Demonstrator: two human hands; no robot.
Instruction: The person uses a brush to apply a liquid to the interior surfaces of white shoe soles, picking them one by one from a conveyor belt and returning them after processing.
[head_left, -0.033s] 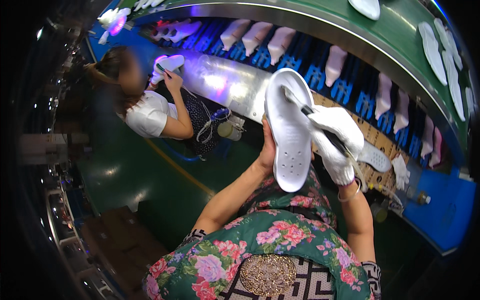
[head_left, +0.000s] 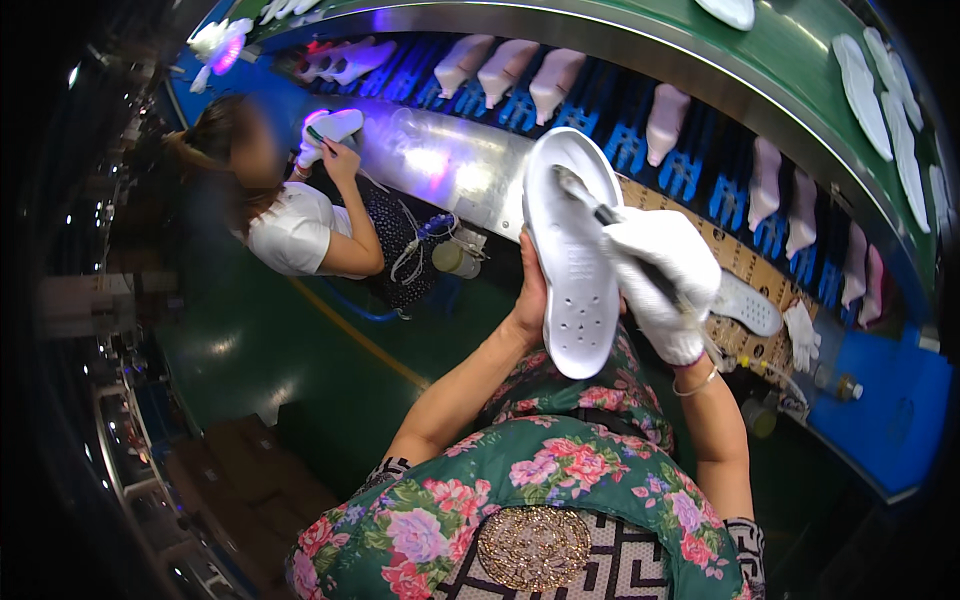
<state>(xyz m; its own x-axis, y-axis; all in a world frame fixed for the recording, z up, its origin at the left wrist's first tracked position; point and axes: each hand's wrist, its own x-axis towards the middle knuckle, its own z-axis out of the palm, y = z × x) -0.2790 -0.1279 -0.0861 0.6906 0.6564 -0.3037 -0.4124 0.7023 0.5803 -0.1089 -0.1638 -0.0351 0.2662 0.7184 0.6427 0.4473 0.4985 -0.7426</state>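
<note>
A white shoe sole [head_left: 583,285], with small holes at its near end, is held tilted up in front of me. My bare left hand [head_left: 533,290] grips it by the left edge, its other fingers hidden behind. In a white knitted glove, my right hand [head_left: 665,275] is closed around a slim brush [head_left: 590,198] with a dark handle. The brush tip lies against the hollow inner face of the sole, toward its far end. A pale tube runs by my right wrist.
Another sole [head_left: 745,305] and a white glove [head_left: 801,338] lie on the patterned board at right. Pale pink foot-shaped pieces [head_left: 664,125] line a blue rack. Above it, a green belt [head_left: 800,20] carries white soles. At left a co-worker [head_left: 305,230] brushes a white shoe piece.
My right hand has turned slightly and moved a little left with the brush, whose tip stays near the sole's far end. My left hand keeps its hold.
</note>
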